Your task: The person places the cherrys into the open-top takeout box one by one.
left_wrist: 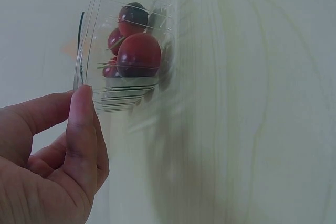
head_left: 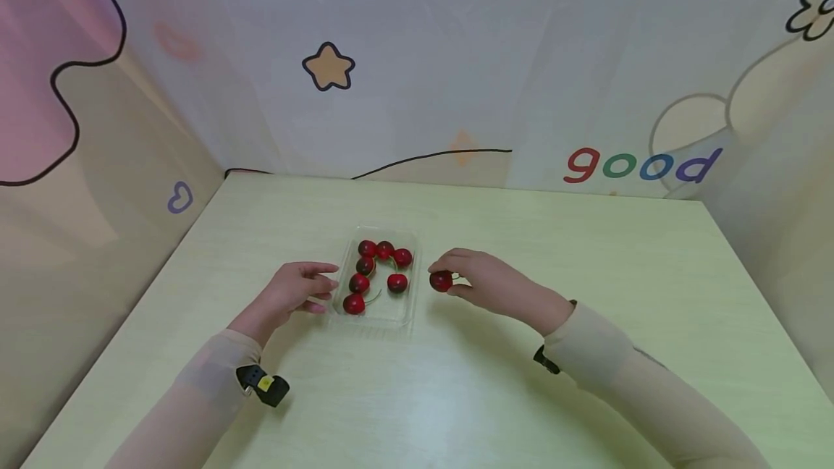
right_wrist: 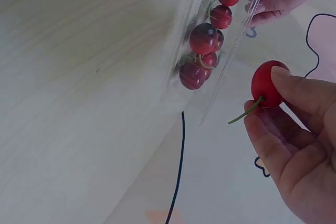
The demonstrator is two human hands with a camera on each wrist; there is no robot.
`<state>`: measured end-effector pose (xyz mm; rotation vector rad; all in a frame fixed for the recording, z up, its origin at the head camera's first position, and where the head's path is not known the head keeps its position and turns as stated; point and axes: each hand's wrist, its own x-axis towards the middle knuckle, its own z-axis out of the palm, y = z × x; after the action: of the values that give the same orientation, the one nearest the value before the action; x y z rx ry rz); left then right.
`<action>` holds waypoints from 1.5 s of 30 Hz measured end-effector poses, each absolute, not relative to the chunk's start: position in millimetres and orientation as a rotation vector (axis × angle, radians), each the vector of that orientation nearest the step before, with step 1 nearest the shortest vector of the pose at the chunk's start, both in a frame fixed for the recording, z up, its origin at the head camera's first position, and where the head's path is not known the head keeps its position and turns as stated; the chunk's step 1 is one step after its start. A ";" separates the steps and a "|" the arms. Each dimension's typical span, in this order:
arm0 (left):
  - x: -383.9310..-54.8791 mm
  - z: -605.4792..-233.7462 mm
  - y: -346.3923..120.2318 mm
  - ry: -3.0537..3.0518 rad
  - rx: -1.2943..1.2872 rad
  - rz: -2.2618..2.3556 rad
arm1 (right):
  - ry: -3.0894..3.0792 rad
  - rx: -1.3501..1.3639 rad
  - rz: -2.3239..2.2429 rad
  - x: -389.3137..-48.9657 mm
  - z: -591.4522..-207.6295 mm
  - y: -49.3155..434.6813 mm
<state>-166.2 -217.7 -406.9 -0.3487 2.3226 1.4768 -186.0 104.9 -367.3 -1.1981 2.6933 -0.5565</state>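
Note:
A clear plastic tray on the table holds several dark-red cherries with green stems, among them one cherry at the near left corner. At the tray's left side, my left hand pinches the rim with its fingertips. My right hand is to the right of the tray, above the table. It holds a single cherry between thumb and fingers, and the green stem sticks out freely. The tray and the held cherry are apart.
The pale wooden table stretches out around the tray. Behind it hangs a printed cloth backdrop with a star and the word "good". More cloth borders the left side. A black device is strapped to the left wrist.

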 end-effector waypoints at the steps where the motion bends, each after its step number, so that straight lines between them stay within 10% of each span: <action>1: -166.0 -406.9 -217.8 2.321 -0.354 1.476 | 2.687 -1.204 -0.553 -185.7 -366.1 101.6; 45: -166.4 -406.4 -217.2 2.319 -0.325 1.482 | 2.347 -1.229 -0.426 -209.6 -366.9 12.7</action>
<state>-166.4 -217.2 -406.4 -0.3251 2.3191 1.4817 -209.6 12.7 -366.9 -1.2293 2.3469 -0.4264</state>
